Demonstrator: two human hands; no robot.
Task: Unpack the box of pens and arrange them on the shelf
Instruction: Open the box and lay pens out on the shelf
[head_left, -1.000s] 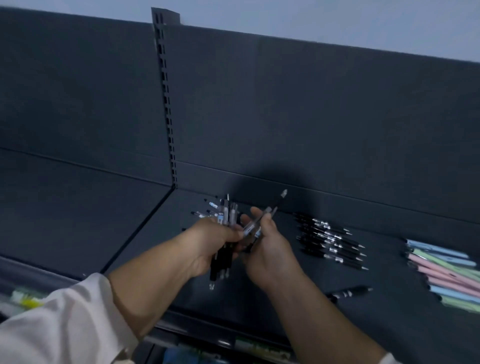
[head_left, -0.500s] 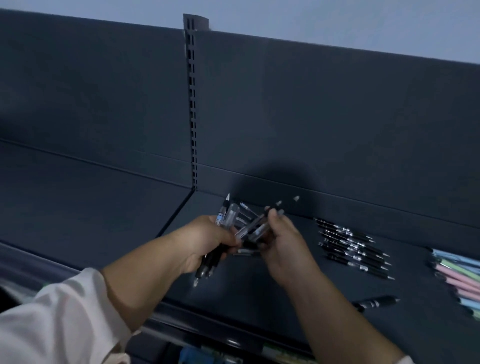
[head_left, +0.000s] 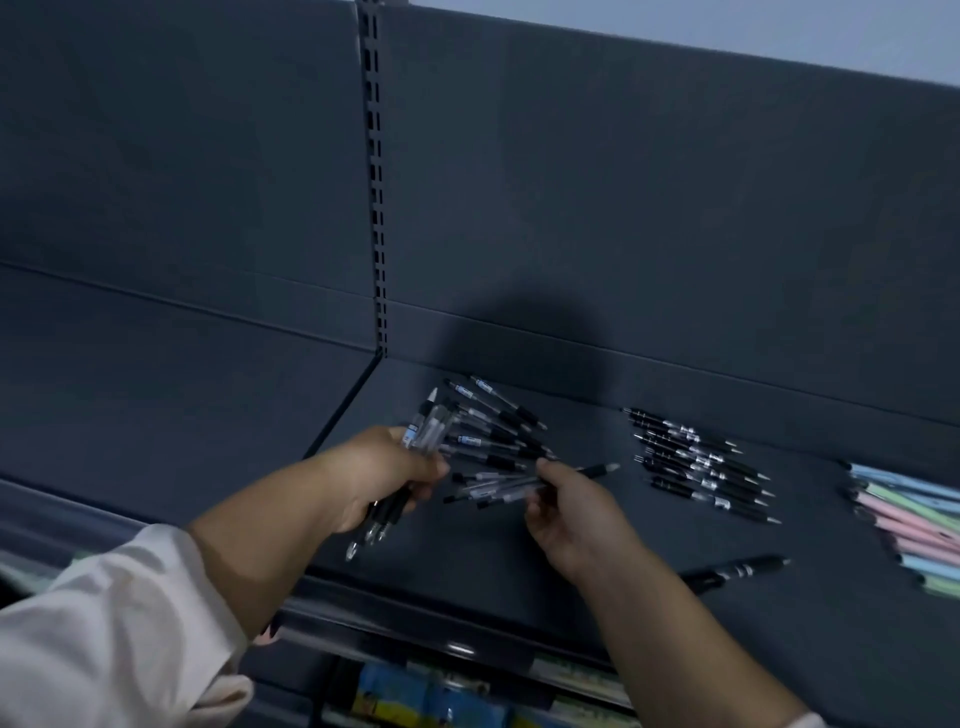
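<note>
Your right hand (head_left: 569, 514) has drawn away from your left hand (head_left: 384, 478), pinching one pen (head_left: 597, 471) over the shelf (head_left: 597, 582). The left grips the remaining bundle (head_left: 428, 431); a third group (head_left: 501, 444) looks part-laid.

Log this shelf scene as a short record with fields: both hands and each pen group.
left hand: holds a bundle of clear pens
right hand: pinches a pen
fanned pens: loose on the shelf, between the hands
black pen row: right of the hands
pastel pens: far right
single black pen: near front edge
</note>
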